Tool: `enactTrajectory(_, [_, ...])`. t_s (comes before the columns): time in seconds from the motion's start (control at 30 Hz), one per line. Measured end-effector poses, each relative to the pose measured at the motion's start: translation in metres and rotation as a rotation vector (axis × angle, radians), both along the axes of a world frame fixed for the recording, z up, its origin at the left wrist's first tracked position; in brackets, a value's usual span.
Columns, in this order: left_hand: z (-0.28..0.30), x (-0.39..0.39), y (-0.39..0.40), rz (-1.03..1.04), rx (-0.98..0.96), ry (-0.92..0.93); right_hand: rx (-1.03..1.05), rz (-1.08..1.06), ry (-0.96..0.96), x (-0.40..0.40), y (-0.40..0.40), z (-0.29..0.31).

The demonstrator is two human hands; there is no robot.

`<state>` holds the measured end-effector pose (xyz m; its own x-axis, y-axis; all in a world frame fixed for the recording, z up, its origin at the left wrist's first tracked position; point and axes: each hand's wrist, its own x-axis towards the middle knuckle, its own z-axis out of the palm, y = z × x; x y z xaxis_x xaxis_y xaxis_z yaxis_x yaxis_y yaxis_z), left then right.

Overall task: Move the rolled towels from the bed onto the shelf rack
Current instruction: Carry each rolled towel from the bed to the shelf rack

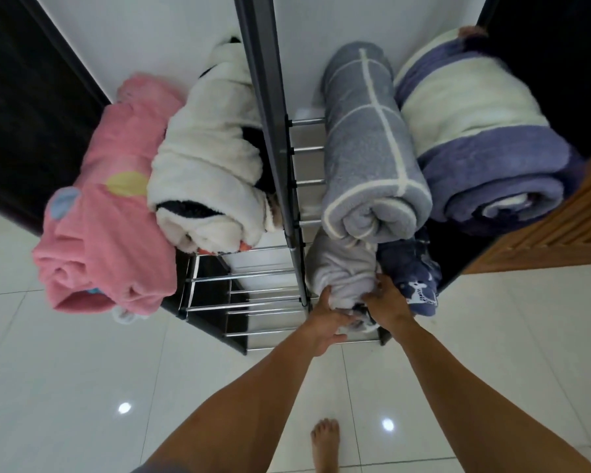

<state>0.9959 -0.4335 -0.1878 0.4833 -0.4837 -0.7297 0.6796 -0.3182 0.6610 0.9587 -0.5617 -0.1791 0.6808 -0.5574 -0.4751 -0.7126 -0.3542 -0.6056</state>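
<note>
Two hands are pressed around a light grey rolled towel [342, 268] on a lower tier of the shelf rack [270, 295]: left hand [325, 322] and right hand [386, 302] gripped at its near end, long axis pointed away into the rack.

A home: glossy white floor tiles [65, 370], a bare foot [325, 445], a metal shelf rack [270, 291] against a white wall [151, 35], slatted wooden furniture [560, 227] right.

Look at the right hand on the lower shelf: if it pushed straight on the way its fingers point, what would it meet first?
The right hand already touches the light grey rolled towel, so it would likely press into that first; the navy patterned towel lies just beside.
</note>
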Motion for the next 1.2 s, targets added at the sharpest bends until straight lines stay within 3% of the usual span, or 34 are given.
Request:
enactTrajectory(0.07, [0.002,-0.004,0.000,-0.074,0.096,-0.130,0.028,-0.001,0.009,-0.006,0.004,-0.002])
enactTrajectory(0.17, [-0.007,-0.020,0.004,-0.286,0.320,-0.487,0.079,-0.006,-0.011,-0.023,0.006,-0.010])
enactTrajectory(0.27, [-0.022,-0.042,0.013,-0.548,0.585,-0.536,0.149,-0.034,0.082,-0.058,0.007,-0.022])
enactTrajectory(0.33, [-0.027,-0.056,0.016,-0.848,0.631,-0.477,0.239,-0.130,0.128,-0.089,0.007,-0.031])
enactTrajectory(0.43, [-0.032,-0.085,0.009,-1.152,0.549,-0.422,0.320,-0.291,0.180,-0.156,0.012,-0.042])
enactTrajectory(0.6, [-0.024,-0.147,-0.018,-1.297,0.437,-0.491,0.301,-0.528,0.246,-0.302,0.032,-0.040])
enactTrajectory(0.73, [-0.016,-0.210,-0.039,-1.546,0.376,-0.591,0.315,-0.912,0.217,-0.427,0.079,-0.036])
enactTrajectory(0.8, [-0.012,-0.263,-0.044,-1.633,0.319,-0.621,0.368,-1.173,0.134,-0.487,0.126,-0.036])
enactTrajectory(0.93, [0.015,-0.403,-0.028,-1.709,0.081,-0.520,0.384,-1.683,-0.217,-0.598,0.225,-0.022])
enactTrajectory(1.2, [0.085,-0.709,0.091,-2.226,-0.340,-0.550,-0.144,-2.305,-0.587,-0.786,0.421,0.064])
